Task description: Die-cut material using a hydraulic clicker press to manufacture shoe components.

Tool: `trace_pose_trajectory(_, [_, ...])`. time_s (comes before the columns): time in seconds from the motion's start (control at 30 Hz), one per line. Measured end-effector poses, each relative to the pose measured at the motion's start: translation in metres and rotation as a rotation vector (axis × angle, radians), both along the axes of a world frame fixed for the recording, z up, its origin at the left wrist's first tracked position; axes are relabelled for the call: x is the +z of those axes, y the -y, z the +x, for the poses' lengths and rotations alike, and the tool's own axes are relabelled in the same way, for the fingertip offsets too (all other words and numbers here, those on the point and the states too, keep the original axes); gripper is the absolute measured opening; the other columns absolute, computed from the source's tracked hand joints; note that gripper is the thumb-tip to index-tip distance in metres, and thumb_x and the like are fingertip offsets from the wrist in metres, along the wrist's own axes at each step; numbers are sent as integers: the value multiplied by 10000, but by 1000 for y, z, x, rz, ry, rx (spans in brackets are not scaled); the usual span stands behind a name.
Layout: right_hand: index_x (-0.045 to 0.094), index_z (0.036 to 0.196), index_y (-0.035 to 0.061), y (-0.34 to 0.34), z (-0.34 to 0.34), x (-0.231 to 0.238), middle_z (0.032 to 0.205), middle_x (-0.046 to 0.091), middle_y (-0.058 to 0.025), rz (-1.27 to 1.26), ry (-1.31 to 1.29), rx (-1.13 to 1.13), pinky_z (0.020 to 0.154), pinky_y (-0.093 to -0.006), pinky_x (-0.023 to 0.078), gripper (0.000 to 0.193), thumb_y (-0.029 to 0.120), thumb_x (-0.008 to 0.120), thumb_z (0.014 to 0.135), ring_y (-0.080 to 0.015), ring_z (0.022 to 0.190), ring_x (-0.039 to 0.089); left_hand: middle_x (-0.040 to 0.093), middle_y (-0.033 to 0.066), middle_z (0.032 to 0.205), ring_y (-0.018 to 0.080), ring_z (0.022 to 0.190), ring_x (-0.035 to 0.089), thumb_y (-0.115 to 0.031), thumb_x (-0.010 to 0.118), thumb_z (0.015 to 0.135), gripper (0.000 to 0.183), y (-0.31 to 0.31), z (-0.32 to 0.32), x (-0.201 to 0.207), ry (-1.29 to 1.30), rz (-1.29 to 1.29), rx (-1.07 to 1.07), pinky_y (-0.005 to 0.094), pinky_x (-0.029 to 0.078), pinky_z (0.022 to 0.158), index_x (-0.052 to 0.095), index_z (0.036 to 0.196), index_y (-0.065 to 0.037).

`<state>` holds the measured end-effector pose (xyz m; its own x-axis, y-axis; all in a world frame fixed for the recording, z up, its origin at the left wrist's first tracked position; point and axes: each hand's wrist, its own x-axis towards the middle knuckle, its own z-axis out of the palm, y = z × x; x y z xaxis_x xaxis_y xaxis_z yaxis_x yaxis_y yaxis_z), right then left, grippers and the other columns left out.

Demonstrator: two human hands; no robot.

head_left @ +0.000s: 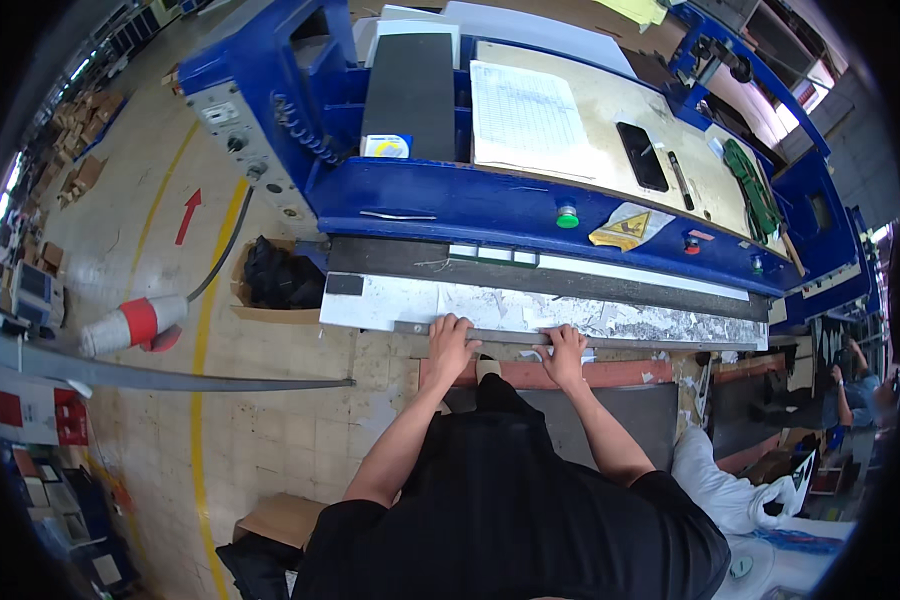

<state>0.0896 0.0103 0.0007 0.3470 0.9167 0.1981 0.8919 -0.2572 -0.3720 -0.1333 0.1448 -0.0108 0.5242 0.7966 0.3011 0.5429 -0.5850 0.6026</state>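
Grey bar [510, 336], long and thin, runs along the front edge of a white board [410, 302], low on the near side of a big blue machine [440, 195]. The left grip [451, 345] has its bent fingers on the bar, with the thumb out toward the middle. The right grip [566, 350] does the same a bit farther along, its thumb pointing in too. Both touch the bar, with a gap between them, but the undersides are hidden, so I cannot tell if they are clamped on it or just resting there. Bits of torn stuff, maybe paper, lie all over the white board. Just behind is a dark strip [620, 287], with a small green frame [493, 256] at its back. Higher up, the machine's front has a green button [567, 217] and a red button [691, 245]. On the pale worktop [620, 100] above are white papers [525, 110], a black phone [642, 157] and a pen [680, 180]. To the left, a box [280, 313] with black stuff in it sits on the floor [270, 420], near a yellow line [199, 400]. Far right, another person [850, 395] has an arm up.
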Motion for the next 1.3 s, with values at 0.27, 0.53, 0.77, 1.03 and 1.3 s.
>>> trace_pose_trajectory(0.27, [605, 672, 2, -10, 9, 32, 616, 571, -178, -336, -313, 181, 590, -432, 431, 468, 412, 600, 897, -336, 600, 557, 631, 143, 1031, 345, 1069, 552, -320, 698, 776, 326, 6, -33, 34, -344, -489, -158, 441, 445, 904, 675, 999, -84])
trace_pose_trajectory(0.53, [652, 691, -5, -60, 19, 15, 581, 608, -141, -496, -303, -43, 572, -397, 460, 544, 453, 507, 947, -242, 559, 601, 549, 129, 1192, 306, 1143, 469, -343, 648, 819, 381, -33, 48, 29, -69, 113, -81, 460, 364, 946, 612, 1090, -77])
trace_pose_trajectory(0.77, [660, 679, -2, -74, 9, 33, 537, 600, -81, -972, -405, 42, 538, -330, 481, 516, 388, 472, 961, -179, 470, 587, 537, 133, 1176, 295, 1106, 463, -353, 736, 717, 553, -25, 74, 3, -301, -136, -201, 446, 383, 887, 569, 1138, -35])
trace_pose_trajectory(1.03, [653, 653, -10, -42, 12, 5, 573, 616, -162, -764, -289, 120, 576, -384, 484, 503, 354, 480, 955, -273, 533, 616, 556, 150, 1143, 325, 1088, 471, -431, 807, 597, 699, -13, 85, 0, -473, -159, -122, 479, 396, 882, 610, 1113, -2])
trace_pose_trajectory(1.3, [694, 710, 24, -24, 14, -10, 665, 646, -199, -647, -380, 25, 709, -437, 513, 506, 408, 459, 942, -339, 666, 658, 575, 145, 1166, 346, 1143, 463, -277, 667, 727, 495, -19, 85, 6, -442, -170, -201, 541, 376, 916, 606, 1135, -4])
